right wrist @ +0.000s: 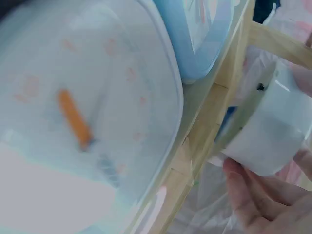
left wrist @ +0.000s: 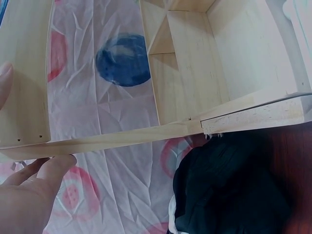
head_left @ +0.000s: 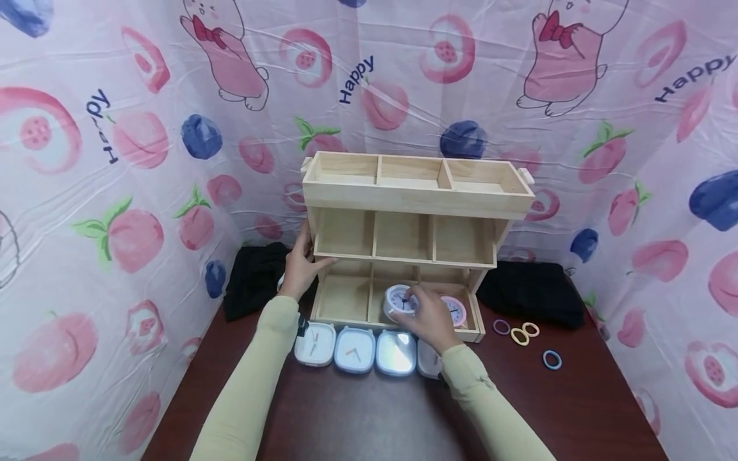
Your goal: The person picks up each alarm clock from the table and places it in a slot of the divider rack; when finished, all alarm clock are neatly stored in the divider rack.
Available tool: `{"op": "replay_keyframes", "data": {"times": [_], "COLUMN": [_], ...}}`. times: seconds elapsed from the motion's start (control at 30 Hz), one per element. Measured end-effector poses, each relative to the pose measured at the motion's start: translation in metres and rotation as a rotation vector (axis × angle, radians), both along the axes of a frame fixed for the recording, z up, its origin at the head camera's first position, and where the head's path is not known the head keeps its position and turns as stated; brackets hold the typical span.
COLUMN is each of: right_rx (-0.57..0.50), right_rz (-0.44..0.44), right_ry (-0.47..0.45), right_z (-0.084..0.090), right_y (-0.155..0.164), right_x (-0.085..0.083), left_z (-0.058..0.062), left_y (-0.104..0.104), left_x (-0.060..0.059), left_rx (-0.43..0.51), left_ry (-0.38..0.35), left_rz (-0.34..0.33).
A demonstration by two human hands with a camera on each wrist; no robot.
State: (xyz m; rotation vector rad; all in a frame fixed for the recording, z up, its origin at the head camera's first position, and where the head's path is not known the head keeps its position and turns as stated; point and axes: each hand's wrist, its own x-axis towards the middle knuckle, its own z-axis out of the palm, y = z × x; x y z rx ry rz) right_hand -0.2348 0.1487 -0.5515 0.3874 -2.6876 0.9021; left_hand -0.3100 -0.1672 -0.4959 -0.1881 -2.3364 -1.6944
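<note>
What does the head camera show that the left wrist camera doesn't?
Only the head view shows the right hand holding a white round clock at the shelf's bottom tier, a pink clock, the square clocks and hair rings. Only the left wrist view shows the shelf's underside close up. Both show the left hand on the wooden shelf and black cloth.

Staged booth: cartoon-print sheets [head_left: 115, 160], table [head_left: 357, 416]

2 bare hands, left hand [head_left: 300, 264] and right hand [head_left: 429, 317], emerge from long pale yellow-green sleeves [head_left: 248, 390].
</note>
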Motion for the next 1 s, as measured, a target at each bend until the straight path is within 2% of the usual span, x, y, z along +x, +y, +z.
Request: {"op": "replay_keyframes", "data": {"times": [0.2, 0.37, 0.57, 0.87, 1.0], "right_rx": [0.139, 0.194, 0.222, 0.272, 0.257], "right_rz": [0.007, 0.017, 0.015, 0.038, 0.053], "right_ry": [-0.065, -0.071, -0.085, -0.136, -0.15], "right_z": [-0.01, -0.022, -0.028, -0.023, -0.021], "right_y": [-0.011, -0.017, -0.021, -0.021, -0.02], "right_x": [-0.022, -0.031, -0.034, -0.033, -0.028], "left_z": [0.0, 0.001, 0.0, 0.0, 0.0], "left_y": [0.002, 0.001, 0.0, -0.001, -0.001], "left_x": [0.002, 0.004, 0.003, 0.002, 0.002], "left_rx": [0.005, 0.008, 0.028, 0.031, 0.03], "left_ry": [-0.007, -0.01, -0.016, -0.015, -0.009], "left_rz": [-0.006, -0.012, -0.014, -0.015, -0.02]}}
